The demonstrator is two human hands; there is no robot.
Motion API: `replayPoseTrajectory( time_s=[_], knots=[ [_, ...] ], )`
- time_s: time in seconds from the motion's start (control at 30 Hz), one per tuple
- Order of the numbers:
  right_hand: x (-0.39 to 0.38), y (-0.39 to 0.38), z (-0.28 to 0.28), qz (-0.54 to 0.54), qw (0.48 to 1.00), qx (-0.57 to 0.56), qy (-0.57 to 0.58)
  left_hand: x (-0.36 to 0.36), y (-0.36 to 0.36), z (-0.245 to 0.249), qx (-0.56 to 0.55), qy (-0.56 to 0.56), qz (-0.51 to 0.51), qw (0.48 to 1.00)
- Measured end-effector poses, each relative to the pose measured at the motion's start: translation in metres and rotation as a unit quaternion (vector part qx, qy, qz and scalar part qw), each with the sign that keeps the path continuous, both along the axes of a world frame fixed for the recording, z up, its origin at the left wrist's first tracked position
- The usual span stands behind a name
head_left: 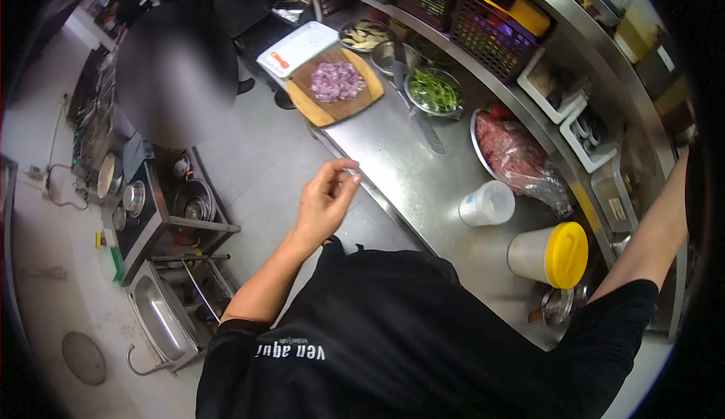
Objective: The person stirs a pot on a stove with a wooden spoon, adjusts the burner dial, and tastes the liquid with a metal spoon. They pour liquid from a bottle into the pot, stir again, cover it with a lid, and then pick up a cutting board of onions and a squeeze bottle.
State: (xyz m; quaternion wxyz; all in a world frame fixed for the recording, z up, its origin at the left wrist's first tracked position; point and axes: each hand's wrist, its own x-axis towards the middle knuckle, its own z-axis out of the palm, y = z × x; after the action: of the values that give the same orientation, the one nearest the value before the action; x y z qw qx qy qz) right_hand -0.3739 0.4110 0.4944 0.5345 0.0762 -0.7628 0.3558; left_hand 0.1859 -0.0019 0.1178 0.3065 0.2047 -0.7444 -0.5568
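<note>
My left hand (pixel 328 196) hovers beside the front edge of the steel counter (pixel 377 154), fingers loosely bent and thumb a little apart, with nothing visible in it. My right forearm (pixel 646 226) stretches up toward the shelves at the far right; its hand is lost at the dark rim of the view. Ahead of my left hand, chopped red onion (pixel 337 81) is heaped on a wooden cutting board (pixel 306 111). A knife (pixel 423 120) lies on the counter near a bowl of green herbs (pixel 436 91). Close to my right arm stands a tub with a yellow lid (pixel 566 255).
A white-lidded tub (pixel 487 203) and a bowl of plastic-covered raw meat (pixel 517 151) share the counter. Farther back are a white board (pixel 300 47) and a bowl of pale slices (pixel 366 35). Crates (pixel 495 34) line the shelf above. A sink (pixel 162 313) is at left; someone stands beyond.
</note>
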Motion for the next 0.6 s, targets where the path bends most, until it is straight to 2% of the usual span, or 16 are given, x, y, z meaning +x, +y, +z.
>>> replayPoseTrajectory(
  time_s=[0.1,0.17,0.3,0.43,0.6],
  knots=[
    [0.001,-0.010,0.004,0.005,1.000,-0.016,0.005,0.002,0.009,0.012,-0.004,0.001,0.019,1.000],
    [0.002,-0.009,0.010,0.005,1.000,-0.021,0.007,-0.001,0.010,0.012,0.001,-0.006,-0.036,0.999],
    [0.012,-0.004,0.020,0.002,0.999,-0.026,0.021,-0.008,0.016,0.018,-0.065,-0.020,-0.030,0.997],
    [0.020,-0.010,0.024,0.003,0.999,-0.023,0.034,-0.007,0.014,0.015,-0.064,-0.006,-0.039,0.997],
    [0.036,-0.005,0.029,-0.007,0.998,-0.007,0.060,-0.002,0.007,0.007,-0.011,-0.016,-0.035,0.999]
  ],
)
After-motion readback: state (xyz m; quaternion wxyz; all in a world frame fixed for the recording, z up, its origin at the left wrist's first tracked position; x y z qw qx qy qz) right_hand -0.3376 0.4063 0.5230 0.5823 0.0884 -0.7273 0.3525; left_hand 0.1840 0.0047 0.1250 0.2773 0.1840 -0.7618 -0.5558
